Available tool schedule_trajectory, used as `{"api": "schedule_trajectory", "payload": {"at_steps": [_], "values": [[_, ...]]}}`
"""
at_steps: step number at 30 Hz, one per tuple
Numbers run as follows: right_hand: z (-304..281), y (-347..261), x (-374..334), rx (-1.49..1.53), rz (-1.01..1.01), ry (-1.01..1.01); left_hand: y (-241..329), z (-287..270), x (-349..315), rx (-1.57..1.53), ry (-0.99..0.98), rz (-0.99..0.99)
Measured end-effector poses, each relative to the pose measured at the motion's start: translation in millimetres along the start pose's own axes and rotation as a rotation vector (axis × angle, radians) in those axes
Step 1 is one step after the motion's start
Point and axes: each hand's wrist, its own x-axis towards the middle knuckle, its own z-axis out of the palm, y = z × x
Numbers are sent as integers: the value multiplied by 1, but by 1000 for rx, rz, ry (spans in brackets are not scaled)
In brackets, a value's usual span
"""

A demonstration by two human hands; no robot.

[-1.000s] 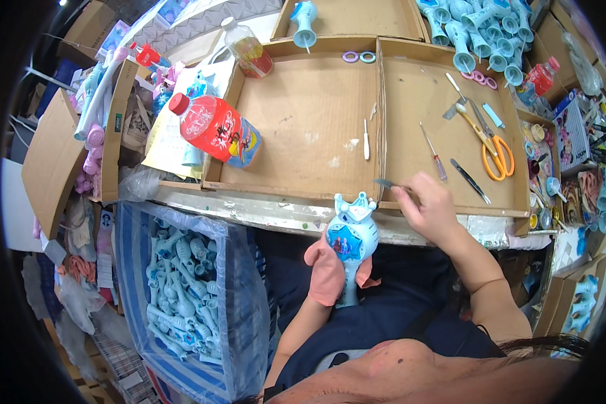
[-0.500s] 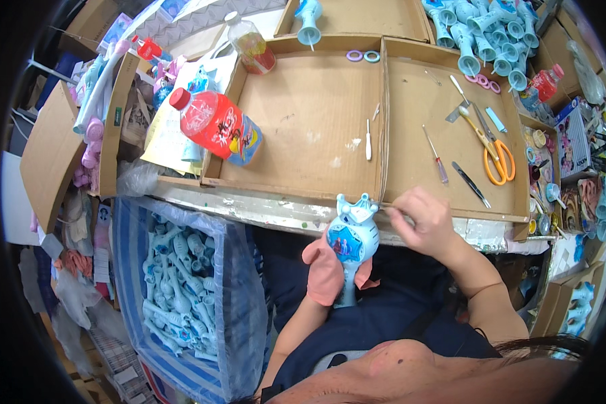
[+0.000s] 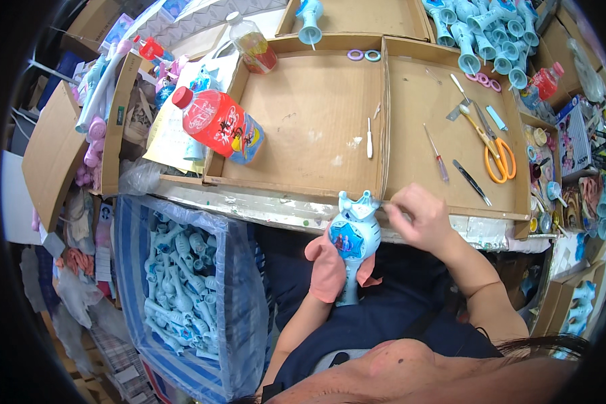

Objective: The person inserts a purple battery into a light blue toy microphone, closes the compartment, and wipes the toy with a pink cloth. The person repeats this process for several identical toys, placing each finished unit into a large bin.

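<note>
My left hand (image 3: 326,269), in a coral-pink covering that could be a glove or a cloth, is closed round a light blue plastic toy wand (image 3: 353,232). The wand stands upright over my lap, its handle down. A star-shaped picture panel marks its round head, and an open pronged crown tops it. Just right of the crown is my bare right hand (image 3: 417,217), fingers curled in a pinch. A thin, dark bit shows at its fingertips near the crown; what it is I cannot make out.
Cardboard trays (image 3: 296,176) line the bench, holding orange-handled scissors (image 3: 497,160), tweezers (image 3: 472,182) and a screwdriver (image 3: 440,161). A red-capped bottle (image 3: 215,124) stands at left. Blue wand parts fill a lined bin (image 3: 239,323) at my left and a heap (image 3: 488,40) at back right.
The wand and my left hand have shifted very slightly up and right in the picture. My right hand stays pinched beside the crown, a little higher.
</note>
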Motion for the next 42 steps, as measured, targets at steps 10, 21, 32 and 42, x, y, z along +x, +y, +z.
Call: {"api": "schedule_trajectory", "payload": {"at_steps": [10, 21, 32, 42], "values": [[-13, -2, 4, -55, 188, 31, 18, 12, -10, -110, -321, 10], [-14, -22, 10, -148, 129, -29, 11, 19, -4, 140, -66, 20], [-20, -20, 12, -106, -118, -49, 18, 31, -8, 305, -2, 53], [-25, -21, 13, -202, 10, -79, 21, 32, -11, 550, -32, 120]]}}
